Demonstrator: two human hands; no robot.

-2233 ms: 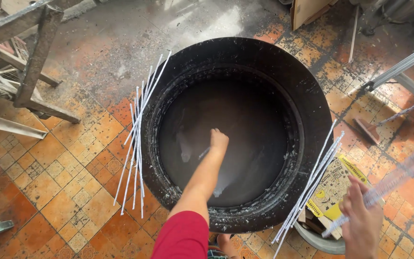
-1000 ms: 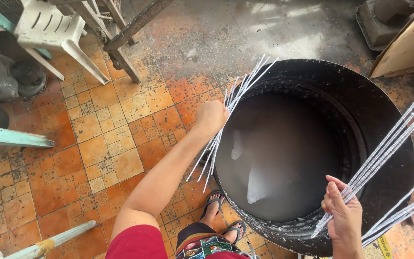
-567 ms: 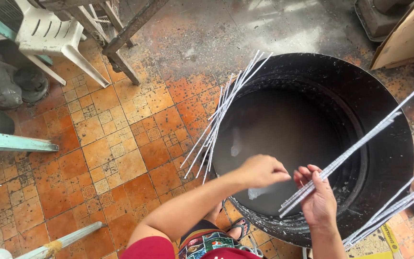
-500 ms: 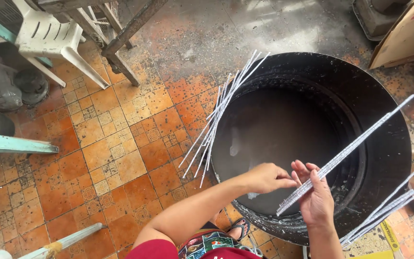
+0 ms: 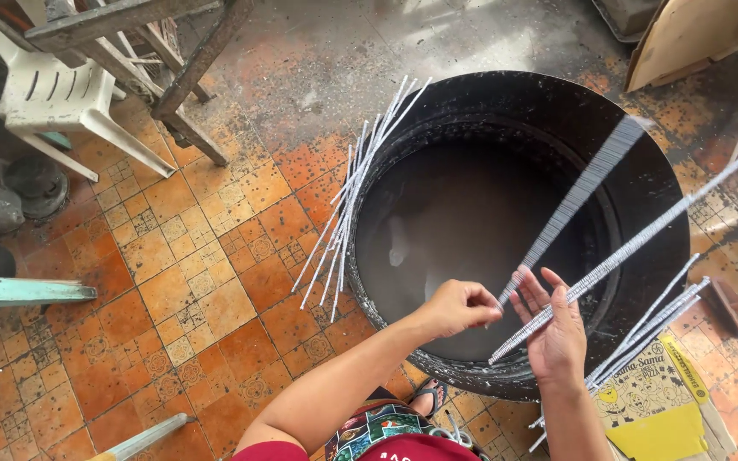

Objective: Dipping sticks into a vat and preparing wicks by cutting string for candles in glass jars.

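Note:
My left hand (image 5: 459, 307) pinches the near end of a flat white stick (image 5: 578, 192) that slants up over the black round tub (image 5: 642, 171). My right hand (image 5: 553, 329), fingers spread, holds a second long white stick (image 5: 642, 239) across its palm, pointing up and right. Both hands hover over the tub's near rim, close together. The tub holds dark murky liquid (image 5: 463, 230). One bundle of white sticks (image 5: 348, 213) leans on the tub's left rim, its lower ends on the floor. Another bundle (image 5: 655, 324) rests on the right rim.
Orange tiled floor (image 5: 172, 273) spreads to the left. A white plastic chair (image 5: 53, 94) and a wooden frame (image 5: 181, 77) stand at the top left. A yellow cardboard box (image 5: 655, 401) lies at the lower right, a wooden board (image 5: 694, 34) at the top right. My sandalled foot (image 5: 427, 394) is by the tub.
My left hand came from the left bundle over to my right hand. It has taken one stick from my right hand, and the two sticks now fan apart.

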